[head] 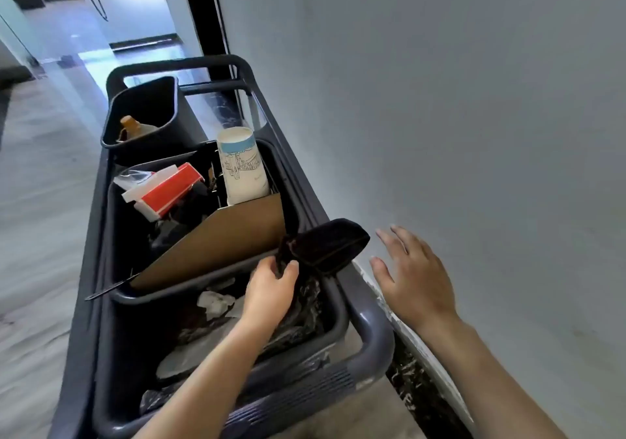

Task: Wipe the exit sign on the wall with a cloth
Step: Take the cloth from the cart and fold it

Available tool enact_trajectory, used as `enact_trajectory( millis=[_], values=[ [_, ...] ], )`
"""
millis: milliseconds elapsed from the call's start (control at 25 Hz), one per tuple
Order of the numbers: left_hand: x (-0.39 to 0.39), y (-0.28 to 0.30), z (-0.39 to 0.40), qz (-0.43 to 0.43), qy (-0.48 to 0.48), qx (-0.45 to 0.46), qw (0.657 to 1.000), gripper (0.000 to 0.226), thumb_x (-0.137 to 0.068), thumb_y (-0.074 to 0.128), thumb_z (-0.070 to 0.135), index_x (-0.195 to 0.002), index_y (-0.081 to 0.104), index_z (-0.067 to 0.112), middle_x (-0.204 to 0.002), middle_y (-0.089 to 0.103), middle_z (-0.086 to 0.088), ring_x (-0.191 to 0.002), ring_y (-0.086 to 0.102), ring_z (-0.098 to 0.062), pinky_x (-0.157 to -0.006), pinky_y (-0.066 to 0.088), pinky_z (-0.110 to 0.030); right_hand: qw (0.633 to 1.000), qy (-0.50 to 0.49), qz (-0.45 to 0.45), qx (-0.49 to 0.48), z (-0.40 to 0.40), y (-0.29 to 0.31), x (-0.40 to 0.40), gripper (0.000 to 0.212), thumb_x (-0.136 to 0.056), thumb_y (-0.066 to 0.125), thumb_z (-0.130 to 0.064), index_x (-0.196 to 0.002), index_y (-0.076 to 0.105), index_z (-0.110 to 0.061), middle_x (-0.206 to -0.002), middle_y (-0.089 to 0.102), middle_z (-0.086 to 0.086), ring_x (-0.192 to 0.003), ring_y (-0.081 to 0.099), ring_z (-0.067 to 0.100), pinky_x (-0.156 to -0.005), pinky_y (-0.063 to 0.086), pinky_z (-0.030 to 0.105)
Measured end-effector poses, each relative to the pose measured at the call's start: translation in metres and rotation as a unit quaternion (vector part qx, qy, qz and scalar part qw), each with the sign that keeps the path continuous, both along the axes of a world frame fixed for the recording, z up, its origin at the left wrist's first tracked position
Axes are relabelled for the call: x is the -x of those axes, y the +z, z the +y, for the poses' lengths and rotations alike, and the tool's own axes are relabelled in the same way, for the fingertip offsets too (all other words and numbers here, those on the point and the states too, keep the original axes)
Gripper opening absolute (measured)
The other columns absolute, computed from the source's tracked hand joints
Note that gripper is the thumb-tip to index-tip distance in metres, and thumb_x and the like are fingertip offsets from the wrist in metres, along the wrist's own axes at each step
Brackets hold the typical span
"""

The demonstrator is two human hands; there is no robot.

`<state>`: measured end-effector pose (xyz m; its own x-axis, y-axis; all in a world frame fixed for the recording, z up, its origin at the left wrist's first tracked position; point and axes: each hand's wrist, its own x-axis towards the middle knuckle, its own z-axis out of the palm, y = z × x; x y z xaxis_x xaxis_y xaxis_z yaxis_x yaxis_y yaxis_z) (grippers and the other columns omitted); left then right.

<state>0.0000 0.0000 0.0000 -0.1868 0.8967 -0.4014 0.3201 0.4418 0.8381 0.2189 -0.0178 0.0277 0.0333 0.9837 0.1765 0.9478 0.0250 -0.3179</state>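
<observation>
My left hand (271,286) pinches a dark cloth (328,245) that lies draped over the right rim of a grey cleaning cart (372,330). To its right my right hand (410,272) hovers with fingers spread, next to the grey wall (457,117), holding nothing. No exit sign is in view.
The cart holds dark bins: a near one with crumpled plastic and paper (216,303), a middle one with brown cardboard (220,238), a red box (169,189) and a white paper cup (242,167), and a far bucket (145,117). A shiny corridor floor (40,201) stretches to the left.
</observation>
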Motion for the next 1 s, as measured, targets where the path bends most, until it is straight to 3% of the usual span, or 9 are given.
enact_trajectory(
  millis=[80,120,360,480,560,680,760,880,1000],
  values=[
    [-0.004,-0.009,0.013,-0.086,0.029,0.053,0.994,0.034,-0.1,0.053,0.045,-0.128,0.046,0.026,-0.086,0.054,0.012,-0.073,0.054,-0.005,-0.061,0.041,-0.022,0.999,-0.001,0.041,0.019,0.021,-0.009,0.006,0.049,-0.093,0.049,-0.037,-0.139,0.046,-0.021,-0.149,0.044,0.006,-0.136,0.038,0.025,-0.107,0.037,0.042],
    [-0.006,-0.01,0.018,-0.122,0.043,0.072,0.989,0.029,-0.1,0.054,0.045,-0.122,0.046,0.027,-0.083,0.053,0.014,-0.07,0.052,-0.002,-0.059,0.04,-0.02,0.998,0.0,0.054,0.03,0.032,-0.015,0.008,0.051,-0.093,0.048,-0.039,-0.141,0.044,-0.022,-0.15,0.042,0.004,-0.136,0.037,0.024,-0.107,0.036,0.041],
    [-0.015,-0.022,0.042,-0.235,0.075,0.111,0.963,0.023,-0.094,0.067,0.041,-0.111,0.063,0.026,-0.108,0.072,0.005,-0.098,0.067,-0.015,-0.079,0.05,-0.029,0.939,-0.059,0.289,0.175,0.086,-0.041,0.014,0.062,-0.089,0.05,-0.051,-0.145,0.033,-0.029,-0.143,0.049,0.0,-0.128,0.047,0.021,-0.097,0.038,0.032],
    [-0.015,-0.032,0.046,-0.243,0.083,0.12,0.959,0.011,-0.094,0.067,0.036,-0.103,0.067,0.03,-0.108,0.075,0.004,-0.099,0.071,-0.019,-0.083,0.052,-0.031,0.892,-0.082,0.386,0.219,0.096,-0.056,0.018,0.055,-0.087,0.06,-0.043,-0.137,0.046,-0.026,-0.132,0.058,-0.001,-0.121,0.055,0.021,-0.099,0.044,0.034],
    [-0.013,-0.033,0.046,-0.263,0.096,0.118,0.953,0.009,-0.095,0.067,0.032,-0.103,0.069,0.029,-0.104,0.077,0.004,-0.094,0.073,-0.018,-0.076,0.053,-0.028,0.86,-0.098,0.453,0.215,0.097,-0.062,0.02,0.036,-0.085,0.067,-0.032,-0.119,0.06,-0.023,-0.115,0.067,0.002,-0.108,0.064,0.023,-0.094,0.052,0.043],
    [-0.011,-0.031,0.045,-0.282,0.098,0.103,0.949,0.008,-0.095,0.067,0.027,-0.102,0.071,0.029,-0.099,0.079,0.005,-0.09,0.075,-0.015,-0.069,0.053,-0.023,0.825,-0.125,0.514,0.198,0.093,-0.058,0.02,0.022,-0.081,0.073,-0.018,-0.101,0.063,-0.021,-0.099,0.07,0.006,-0.094,0.068,0.023,-0.079,0.055,0.036],
    [-0.013,-0.025,0.04,-0.284,0.081,0.077,0.952,0.011,-0.096,0.066,0.025,-0.106,0.071,0.026,-0.098,0.08,0.005,-0.089,0.076,-0.014,-0.071,0.055,-0.023,0.82,-0.142,0.521,0.188,0.086,-0.052,0.016,0.024,-0.079,0.075,-0.015,-0.1,0.063,-0.018,-0.099,0.07,0.007,-0.088,0.068,0.02,-0.074,0.053,0.031],
    [-0.022,-0.012,0.036,-0.301,0.059,0.031,0.951,0.018,-0.098,0.063,0.02,-0.113,0.072,0.016,-0.103,0.079,0.001,-0.093,0.075,-0.013,-0.077,0.057,-0.025,0.798,-0.161,0.553,0.176,0.069,-0.036,0.007,0.023,-0.08,0.074,-0.015,-0.101,0.064,-0.017,-0.101,0.07,0.006,-0.091,0.069,0.019,-0.08,0.057,0.037],
    [-0.042,0.009,0.036,-0.353,0.026,0.016,0.935,0.017,-0.098,0.062,0.02,-0.11,0.072,0.014,-0.102,0.079,-0.002,-0.092,0.076,-0.014,-0.074,0.058,-0.023,0.748,-0.183,0.622,0.14,0.044,-0.016,-0.012,0.021,-0.083,0.072,-0.011,-0.102,0.064,-0.016,-0.1,0.07,0.004,-0.08,0.073,0.013,-0.065,0.059,0.03]
  ],
)
